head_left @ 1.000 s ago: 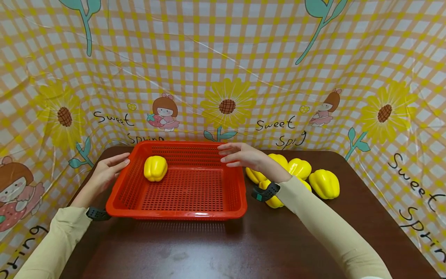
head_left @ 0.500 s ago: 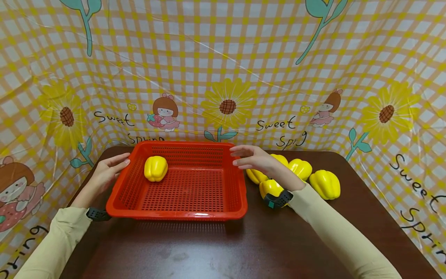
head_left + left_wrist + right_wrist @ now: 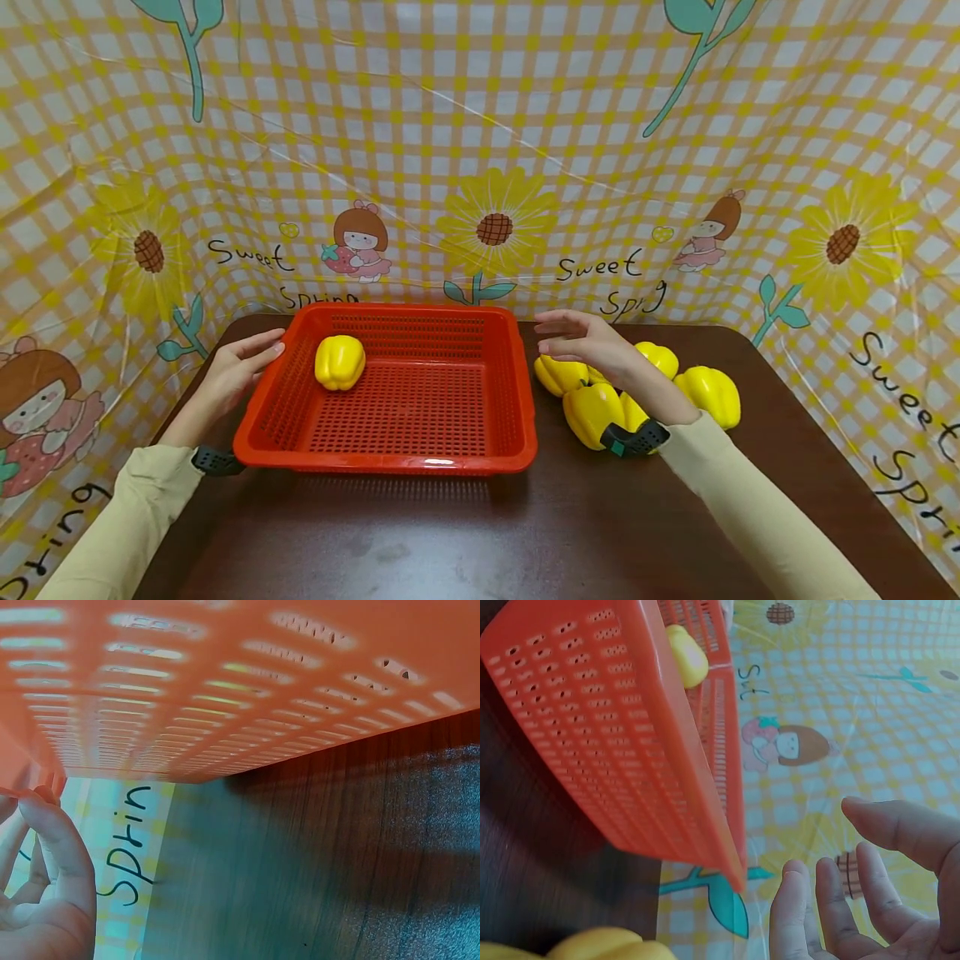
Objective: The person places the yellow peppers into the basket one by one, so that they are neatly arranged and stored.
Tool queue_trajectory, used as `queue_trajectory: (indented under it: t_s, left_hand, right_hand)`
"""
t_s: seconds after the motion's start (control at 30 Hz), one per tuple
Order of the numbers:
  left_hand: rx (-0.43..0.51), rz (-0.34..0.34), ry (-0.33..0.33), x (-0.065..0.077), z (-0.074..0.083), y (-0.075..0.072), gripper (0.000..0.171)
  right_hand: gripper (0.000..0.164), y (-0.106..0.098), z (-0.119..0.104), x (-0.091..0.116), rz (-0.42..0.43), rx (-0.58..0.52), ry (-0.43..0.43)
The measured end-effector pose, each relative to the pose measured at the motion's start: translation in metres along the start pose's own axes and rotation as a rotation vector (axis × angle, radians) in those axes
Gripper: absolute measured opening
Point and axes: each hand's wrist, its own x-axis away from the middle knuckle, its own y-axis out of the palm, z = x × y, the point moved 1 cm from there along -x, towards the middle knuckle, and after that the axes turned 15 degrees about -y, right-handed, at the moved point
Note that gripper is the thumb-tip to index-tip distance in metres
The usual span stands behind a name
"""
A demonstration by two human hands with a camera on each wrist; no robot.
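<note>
A red plastic basket [image 3: 408, 462] with slotted walls stands on the dark table, one yellow bell pepper [image 3: 340, 363] lying inside near its left end. My left hand [image 3: 232, 375] is at the basket's left rim; in the left wrist view its thumb [image 3: 56, 832] and fingertips meet at the rim's edge, pinching it. My right hand [image 3: 588, 342] hovers just right of the basket with fingers spread and nothing in them. Below and behind it sits a cluster of yellow bell peppers [image 3: 588, 412], partly hidden by the hand and wrist strap.
Another yellow bell pepper [image 3: 711, 396] lies at the cluster's right end. The brown table [image 3: 390, 542] extends in front of the basket. A checked, flower-printed cloth [image 3: 480, 125] hangs behind and on both sides.
My right hand has moved right, from over the basket's right rim to above the peppers. My left hand stays at the left rim; basket and peppers have not moved.
</note>
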Motion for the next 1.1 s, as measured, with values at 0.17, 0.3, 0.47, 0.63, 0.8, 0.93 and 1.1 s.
queue_trajectory:
  t_s: [0.17,0.3,0.47,0.63,0.8,0.93,1.1]
  left_hand:
    - [-0.004,0.008,-0.004,0.0,-0.001,-0.001,0.067]
    - [0.0,0.004,-0.003,0.0,-0.001,-0.002,0.068]
    - [0.005,-0.001,-0.006,0.0,-0.002,-0.005,0.066]
    - [0.014,-0.012,-0.009,0.001,-0.004,-0.005,0.065]
    - [0.009,-0.022,-0.002,0.001,-0.004,-0.004,0.064]
    - [0.026,-0.036,0.01,0.0,-0.002,-0.003,0.063]
    - [0.027,-0.042,0.014,0.0,-0.001,-0.002,0.061]
  right_hand:
    - [0.056,-0.011,0.001,0.012,0.029,0.041,0.008]
    - [0.056,-0.02,0.0,0.023,0.057,0.055,0.008]
    - [0.058,-0.029,0.0,0.034,0.072,0.059,0.017]
    - [0.06,-0.038,0.003,0.043,0.092,0.053,0.024]
    - [0.061,-0.048,0.006,0.053,0.106,0.105,0.045]
    - [0.061,-0.056,0.007,0.06,0.111,0.137,0.051]
    - [0.062,-0.07,0.009,0.069,0.128,0.155,0.051]
